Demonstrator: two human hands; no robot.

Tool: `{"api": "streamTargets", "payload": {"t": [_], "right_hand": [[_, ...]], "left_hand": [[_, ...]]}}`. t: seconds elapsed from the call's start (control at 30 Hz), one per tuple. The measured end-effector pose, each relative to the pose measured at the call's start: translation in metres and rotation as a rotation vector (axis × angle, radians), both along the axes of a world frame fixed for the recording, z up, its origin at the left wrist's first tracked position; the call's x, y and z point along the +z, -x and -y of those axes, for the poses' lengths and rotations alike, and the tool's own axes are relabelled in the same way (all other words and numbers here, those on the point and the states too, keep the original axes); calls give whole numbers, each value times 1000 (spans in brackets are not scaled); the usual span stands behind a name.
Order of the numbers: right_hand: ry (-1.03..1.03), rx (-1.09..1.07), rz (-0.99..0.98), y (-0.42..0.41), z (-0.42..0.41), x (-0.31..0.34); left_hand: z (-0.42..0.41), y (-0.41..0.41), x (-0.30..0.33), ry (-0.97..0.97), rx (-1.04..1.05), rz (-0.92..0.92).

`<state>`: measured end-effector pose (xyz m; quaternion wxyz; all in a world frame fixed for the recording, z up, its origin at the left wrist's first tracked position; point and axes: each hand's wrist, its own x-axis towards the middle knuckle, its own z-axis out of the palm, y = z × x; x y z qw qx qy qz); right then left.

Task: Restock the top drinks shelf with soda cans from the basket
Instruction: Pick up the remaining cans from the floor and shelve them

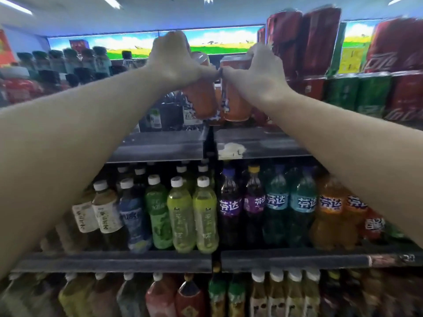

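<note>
Two orange cans up at the top shelf (258, 143) front edge, near its middle: L hand (176, 62) wraps left can (199, 99), R hand (261, 74) wraps right can (235, 104), thumbs touching. Cans' labels too blurred to read. Shelf below: 6 bottles (277, 204) reading 芬达, 2 purple, 2 teal, 2 orange.
</note>
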<state>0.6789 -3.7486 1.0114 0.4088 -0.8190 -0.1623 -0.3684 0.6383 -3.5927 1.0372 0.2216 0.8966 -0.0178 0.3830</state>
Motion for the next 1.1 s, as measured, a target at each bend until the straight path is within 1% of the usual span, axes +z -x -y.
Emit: {"api": "streamTargets", "payload": {"t": [0.17, 0.27, 0.37, 0.53, 0.63, 0.7, 0.73, 0.8, 0.97, 1.1], "right_hand": [[126, -90, -38, -21, -3, -16], [271, -161, -12, -25, -3, -22], [435, -257, 2, -26, -3, -22], [715, -378, 135, -24, -2, -24], [809, -445, 181, -22, 0, -26], [862, -517, 259, -22, 2, -28], [876, -531, 289, -21, 3, -28], [851, -486, 284, -19, 4, -30], [646, -287, 214, -17, 11, -42], [564, -246, 166, -18, 15, -48]], "left_hand": [[-10, -29, -12, -36, -68, -5], [-10, -42, -18, -53, -112, -11], [-8, -51, -21, -14, -142, -36], [-8, -63, -27, 49, -169, -52], [-6, -69, -29, 69, -185, -47], [-6, -71, -31, 74, -179, -47], [-6, -73, -32, 73, -177, -52], [-6, -75, -34, 68, -179, -70], [-9, -72, -37, 50, -209, -111], [-12, -65, -36, 26, -240, -158]]}}
